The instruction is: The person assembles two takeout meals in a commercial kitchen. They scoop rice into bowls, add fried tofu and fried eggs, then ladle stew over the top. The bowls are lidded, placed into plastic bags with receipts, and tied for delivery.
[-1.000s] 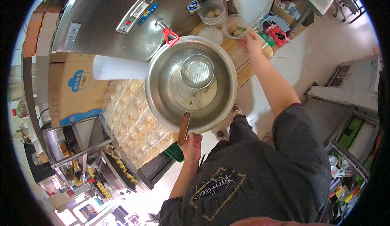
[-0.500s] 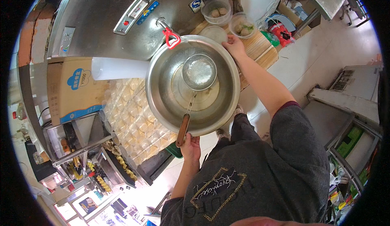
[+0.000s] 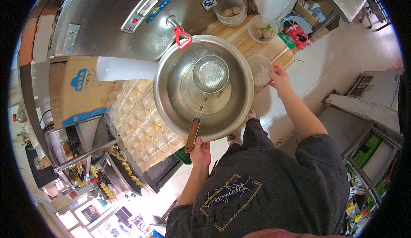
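Observation:
A wide steel basin [image 3: 167, 109] fills the middle of the view. Across it lies a mesh strainer [image 3: 210, 74], its wooden handle [image 3: 193, 135] sticking out over the near rim. My left hand [image 3: 200, 153] grips that rim from below, the thumb close to the handle's end; some fingers are hidden under the basin. To the right of the basin, my right hand [image 3: 280, 80] pinches the edge of a clear, round plastic lid [image 3: 259, 69]. Beyond it, a clear tub with meatballs and greens [image 3: 262, 29] and another tub with meatballs [image 3: 231, 11] stand on the wooden board [image 3: 274, 48].
A steel appliance [image 3: 102, 19] with a red-looped tap [image 3: 182, 38] backs the basin. To the left are a white plastic cylinder [image 3: 126, 70], a cardboard box [image 3: 64, 92] and clear trays of pale food pieces [image 3: 143, 126]. Red and green bags [image 3: 295, 34] lie on the floor.
My right hand has drawn the clear lid off the board's far part, toward me and to the right. My left hand, the basin and the strainer have hardly moved.

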Demonstrator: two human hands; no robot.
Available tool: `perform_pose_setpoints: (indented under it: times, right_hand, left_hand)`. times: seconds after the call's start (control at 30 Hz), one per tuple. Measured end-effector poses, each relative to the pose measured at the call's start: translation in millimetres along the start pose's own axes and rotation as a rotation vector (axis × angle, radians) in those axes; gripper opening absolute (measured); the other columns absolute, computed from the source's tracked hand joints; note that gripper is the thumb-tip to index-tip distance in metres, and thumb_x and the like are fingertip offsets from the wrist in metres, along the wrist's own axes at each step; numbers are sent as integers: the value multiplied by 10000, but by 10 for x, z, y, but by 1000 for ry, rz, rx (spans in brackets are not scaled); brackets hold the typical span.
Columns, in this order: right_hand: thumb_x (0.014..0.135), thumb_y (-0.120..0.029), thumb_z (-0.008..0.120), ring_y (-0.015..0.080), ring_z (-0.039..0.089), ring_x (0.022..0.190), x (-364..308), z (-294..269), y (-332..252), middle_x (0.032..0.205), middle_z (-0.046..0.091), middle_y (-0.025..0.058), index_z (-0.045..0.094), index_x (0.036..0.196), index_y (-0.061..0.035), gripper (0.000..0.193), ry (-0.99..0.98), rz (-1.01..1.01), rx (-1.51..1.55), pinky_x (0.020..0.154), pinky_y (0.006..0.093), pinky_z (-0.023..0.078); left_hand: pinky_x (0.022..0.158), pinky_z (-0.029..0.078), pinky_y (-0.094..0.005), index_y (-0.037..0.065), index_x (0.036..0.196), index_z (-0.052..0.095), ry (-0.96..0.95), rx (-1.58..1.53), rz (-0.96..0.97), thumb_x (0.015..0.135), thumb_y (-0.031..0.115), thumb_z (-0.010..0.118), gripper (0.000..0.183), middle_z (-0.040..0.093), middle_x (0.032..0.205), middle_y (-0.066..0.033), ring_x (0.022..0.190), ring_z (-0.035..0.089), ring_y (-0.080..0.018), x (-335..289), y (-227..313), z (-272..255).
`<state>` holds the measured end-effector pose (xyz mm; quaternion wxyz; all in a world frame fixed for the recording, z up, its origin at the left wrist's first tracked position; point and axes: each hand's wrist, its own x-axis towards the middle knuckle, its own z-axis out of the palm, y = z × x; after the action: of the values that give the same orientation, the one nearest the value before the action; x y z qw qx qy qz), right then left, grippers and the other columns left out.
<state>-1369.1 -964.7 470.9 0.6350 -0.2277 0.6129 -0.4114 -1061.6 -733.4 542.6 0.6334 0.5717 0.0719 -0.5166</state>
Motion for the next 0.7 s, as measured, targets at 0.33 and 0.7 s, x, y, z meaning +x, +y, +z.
perform_pose_setpoints:
  times: [0.33,0.7]
  right_hand:
    - [849,-83,547,60,527,676,-671,-450,111,900,594,-32,495,1242,-189,410,147,50,187,630,253,498]
    - [861,-66,537,56,555,694,-2148,-666,167,957,612,-21,495,1252,-177,408,243,-65,304,637,245,508]
  left_hand:
    - [801,541,-335,128,1068,576,14,-16,-73,883,88,609,192,644,963,-11,882,629,-172,-65,-71,95]
    - [872,508,-402,133,1003,588,-281,72,-188,888,72,593,131,645,984,-11,1085,592,-233,-124,-208,164]
